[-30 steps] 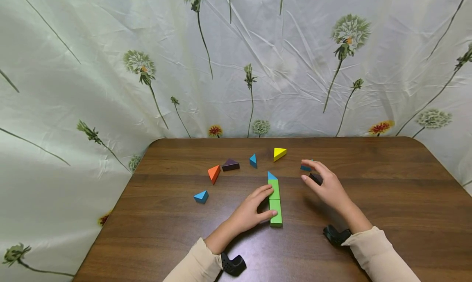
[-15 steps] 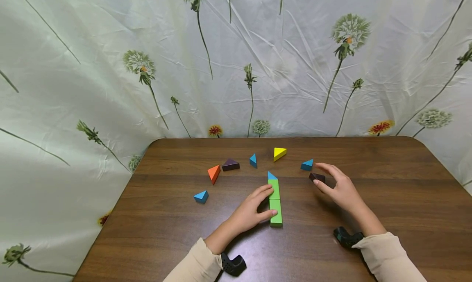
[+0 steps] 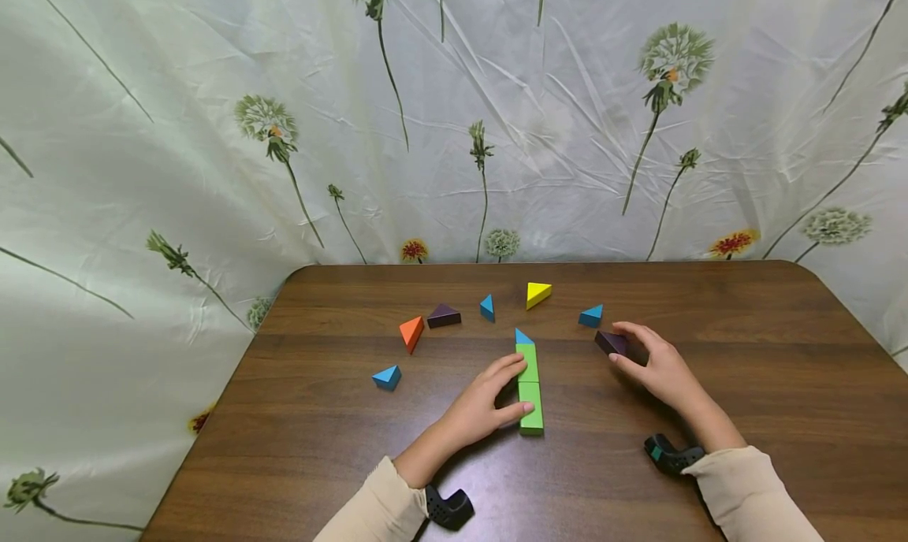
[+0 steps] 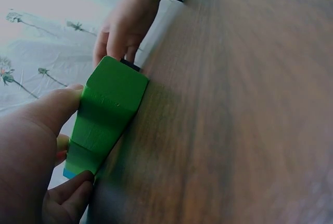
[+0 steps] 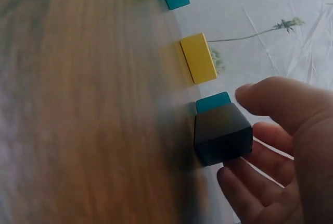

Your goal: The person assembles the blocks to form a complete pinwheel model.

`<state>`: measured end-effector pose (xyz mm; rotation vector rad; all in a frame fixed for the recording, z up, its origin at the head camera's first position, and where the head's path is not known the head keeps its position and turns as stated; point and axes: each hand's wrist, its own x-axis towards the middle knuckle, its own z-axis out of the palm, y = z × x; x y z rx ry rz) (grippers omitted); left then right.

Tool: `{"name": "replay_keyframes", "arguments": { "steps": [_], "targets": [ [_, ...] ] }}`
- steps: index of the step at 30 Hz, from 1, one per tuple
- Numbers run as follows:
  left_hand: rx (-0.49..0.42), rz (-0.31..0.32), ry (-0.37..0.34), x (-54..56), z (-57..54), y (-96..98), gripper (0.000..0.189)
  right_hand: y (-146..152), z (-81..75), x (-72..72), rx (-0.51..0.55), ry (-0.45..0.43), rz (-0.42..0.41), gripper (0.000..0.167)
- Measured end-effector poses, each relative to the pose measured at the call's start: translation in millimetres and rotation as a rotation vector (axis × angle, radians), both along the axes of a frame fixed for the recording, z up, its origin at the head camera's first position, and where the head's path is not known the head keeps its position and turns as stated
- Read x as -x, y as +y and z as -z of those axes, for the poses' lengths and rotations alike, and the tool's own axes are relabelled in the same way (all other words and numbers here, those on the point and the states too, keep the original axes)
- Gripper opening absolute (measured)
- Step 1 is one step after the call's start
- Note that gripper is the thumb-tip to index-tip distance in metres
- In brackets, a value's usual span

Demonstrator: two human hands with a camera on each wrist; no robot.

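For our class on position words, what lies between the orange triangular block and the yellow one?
In the head view, a dark purple triangular block and then a blue triangular block lie between them.

Two blocks [image 3: 530,392] are green; the rightmost triangle [image 3: 608,343], dark purple; the tabletop [image 3: 319,447], wood-grained brown.

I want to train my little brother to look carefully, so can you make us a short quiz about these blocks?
1. How many green blocks lie end to end by the left hand?
2. True or false: the yellow block touches the orange block.
3. Which block is nearest to the right hand?

Key:
1. Two.
2. False.
3. The dark purple block, the one on the right.
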<state>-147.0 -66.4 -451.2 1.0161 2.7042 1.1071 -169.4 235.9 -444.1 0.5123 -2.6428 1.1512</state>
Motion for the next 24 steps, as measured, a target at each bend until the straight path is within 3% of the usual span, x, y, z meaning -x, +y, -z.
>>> {"name": "replay_keyframes", "arguments": {
  "steps": [7, 14, 24],
  "targets": [
    [-0.005, 0.005, 0.003, -0.2, -0.9, 0.2, 0.062, 4.3, 1.8, 0.5, 0.051, -0.041, -0.016, 0.045],
    [0.0, 0.0, -0.006, 0.0, 0.2, 0.2, 0.062, 7.4, -0.3, -1.0, 0.027, -0.106, 0.008, 0.043],
    [0.006, -0.006, -0.006, -0.5, -0.1, -0.1, 0.063, 5.1, -1.9, 0.2, 0.04, -0.11, 0.034, 0.041]
  ]
}}
